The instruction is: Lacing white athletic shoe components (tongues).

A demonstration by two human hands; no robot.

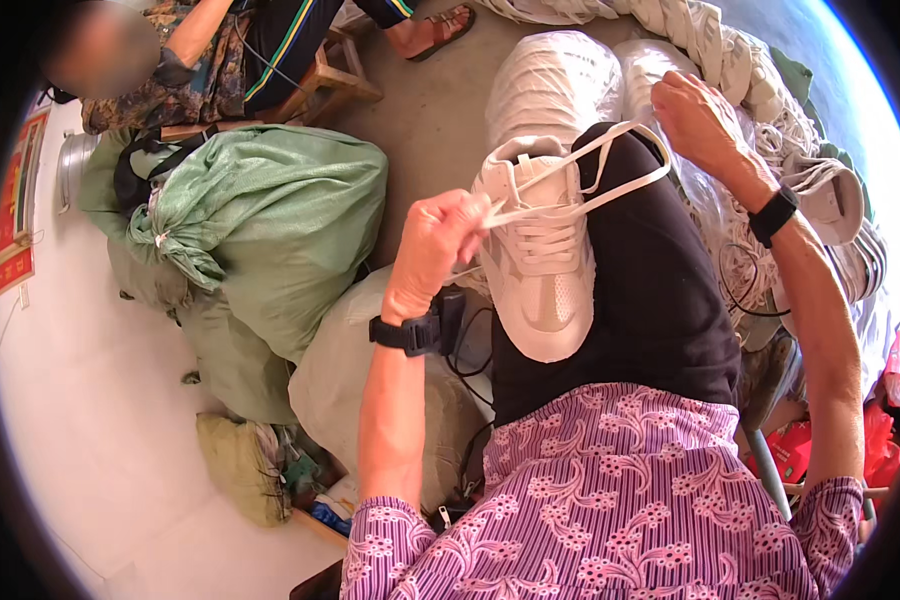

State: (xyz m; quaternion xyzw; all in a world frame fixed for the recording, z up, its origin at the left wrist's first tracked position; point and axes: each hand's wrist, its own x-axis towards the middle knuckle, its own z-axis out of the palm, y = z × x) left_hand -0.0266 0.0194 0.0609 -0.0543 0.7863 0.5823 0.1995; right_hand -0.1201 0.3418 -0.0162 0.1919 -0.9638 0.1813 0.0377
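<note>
Setting: A bare concrete floor [420,110] crowded with stock; a stuffed green sack [270,210] lies beyond your left hand, and clear bags of white shoes [555,85] sit just past the shoe you work on.

Work surface: Your lap serves as the bench. The white sneaker [542,250] rests on your black-trousered thigh [650,290], toe toward you, so the eyelets face up between both hands.

Left hand: Your left hand [435,245] is closed in a pinch on one end of the white lace [570,195], just to the left of the shoe's tongue. The hold keeps that run taut.

Right hand: Your right hand [695,120] is raised beyond and to the right of the shoe, fingers closed on the far loop of the same lace, drawing it up and away so it comes clear of the eyelets.

Lace: It spans from grip to grip across the shoe's collar, apparently under tension on both sides.

Wrists: A dark band on each; the left carries a small black device [445,320] with a cable.

Surroundings: More laced white shoes [835,195] lie past your right wrist. Another seated person [260,50] is well apart, beyond the sack.
</note>
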